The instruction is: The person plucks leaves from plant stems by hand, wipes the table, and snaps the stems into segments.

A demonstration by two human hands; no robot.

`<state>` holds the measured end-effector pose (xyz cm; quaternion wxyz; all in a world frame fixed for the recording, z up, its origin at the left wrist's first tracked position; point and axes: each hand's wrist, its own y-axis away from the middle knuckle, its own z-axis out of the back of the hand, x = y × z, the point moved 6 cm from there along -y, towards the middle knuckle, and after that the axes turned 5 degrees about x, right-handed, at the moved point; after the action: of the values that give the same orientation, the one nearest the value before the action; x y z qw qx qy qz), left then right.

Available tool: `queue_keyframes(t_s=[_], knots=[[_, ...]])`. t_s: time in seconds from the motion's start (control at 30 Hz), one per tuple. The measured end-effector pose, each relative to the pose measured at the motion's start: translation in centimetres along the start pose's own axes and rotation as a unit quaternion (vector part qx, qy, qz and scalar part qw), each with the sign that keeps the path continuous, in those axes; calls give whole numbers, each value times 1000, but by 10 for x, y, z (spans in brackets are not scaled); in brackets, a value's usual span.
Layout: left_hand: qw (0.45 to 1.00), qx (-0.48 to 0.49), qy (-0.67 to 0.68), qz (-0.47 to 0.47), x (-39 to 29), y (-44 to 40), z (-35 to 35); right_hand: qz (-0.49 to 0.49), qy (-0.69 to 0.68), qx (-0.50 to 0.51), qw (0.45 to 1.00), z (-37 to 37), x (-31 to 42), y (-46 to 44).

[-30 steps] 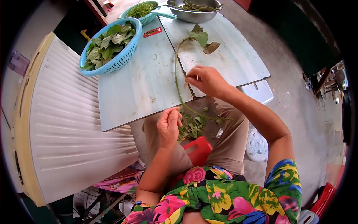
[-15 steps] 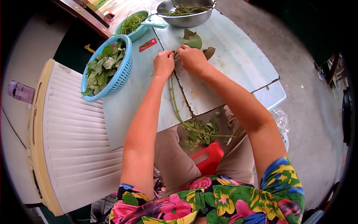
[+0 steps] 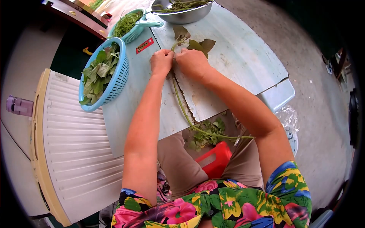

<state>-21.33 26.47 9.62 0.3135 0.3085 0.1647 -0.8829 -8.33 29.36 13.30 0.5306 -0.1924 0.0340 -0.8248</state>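
My left hand (image 3: 162,62) is closed in a pinch on a long green leafy vine (image 3: 179,99). From my fingers the stem hangs over the table's near edge and runs across my lap toward my right elbow. Beside it, almost touching, my right hand (image 3: 193,64) is closed with thumb and fingers at the same vine. Broad dark green leaves (image 3: 207,45) spread beyond my right knuckles, and another leaf (image 3: 181,32) stands at the vine's tip. The exact spot my right fingertips grip is hidden.
To the left, a blue basket (image 3: 122,76) holds picked leaves. Behind it stand a green colander (image 3: 131,36) of thin stems and a metal bowl (image 3: 182,17) of vines. Leaves (image 3: 207,133) lie on the floor below the table (image 3: 235,72), near a red plastic object (image 3: 216,161).
The view has shifted slightly. The vine's tip and leaves now show above my hands, where they were mostly covered before. The stem's lower end reaches farther right. Both hands stay close together.
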Motion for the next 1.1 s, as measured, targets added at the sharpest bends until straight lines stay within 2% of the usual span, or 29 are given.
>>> queue_keyframes(t_s=[0.1,0.17,0.23,0.3,0.37,0.43,0.47,0.53,0.63,0.73,0.8,0.87,0.9,0.97,1.0,1.03,1.1], knots=[[998,-45,-35,17,8,-6,6,21,2,19,1000,3,12,13],[998,-40,-42,6,7,-7,5,2,-4,66,998,10,14,26],[997,2,-77,0,-1,-1,6,-11,-122,37,992,34,0,40],[997,-37,-56,-36,3,4,9,-26,-237,11,971,59,-14,54],[994,-73,-32,-75,-6,12,16,-67,-399,43,914,81,-21,74],[983,-119,106,-86,-20,40,34,-94,-511,100,848,96,-18,94],[980,-89,158,-80,-28,55,38,-104,-548,105,823,103,-14,105],[932,26,359,-32,-66,111,49,-125,-612,113,773,113,-1,126],[886,102,452,-32,-94,191,53,-130,-697,115,696,100,14,153],[845,145,514,28,-83,257,36,-142,-772,132,606,73,38,183],[831,155,531,58,-63,285,19,-148,-754,155,621,46,50,201],[738,176,646,86,-42,315,-4,-163,-747,195,614,17,59,221],[735,176,646,108,-28,328,-10,-157,-725,205,639,2,60,230],[679,268,656,192,-6,345,-31,-169,-706,213,654,-25,60,245],[697,287,626,199,5,351,-39,-180,-709,224,644,-43,58,254],[672,280,637,253,3,358,-46,-185,-689,218,666,-52,51,259],[642,281,647,298,15,366,-64,-207,-698,210,653,-74,46,267]])
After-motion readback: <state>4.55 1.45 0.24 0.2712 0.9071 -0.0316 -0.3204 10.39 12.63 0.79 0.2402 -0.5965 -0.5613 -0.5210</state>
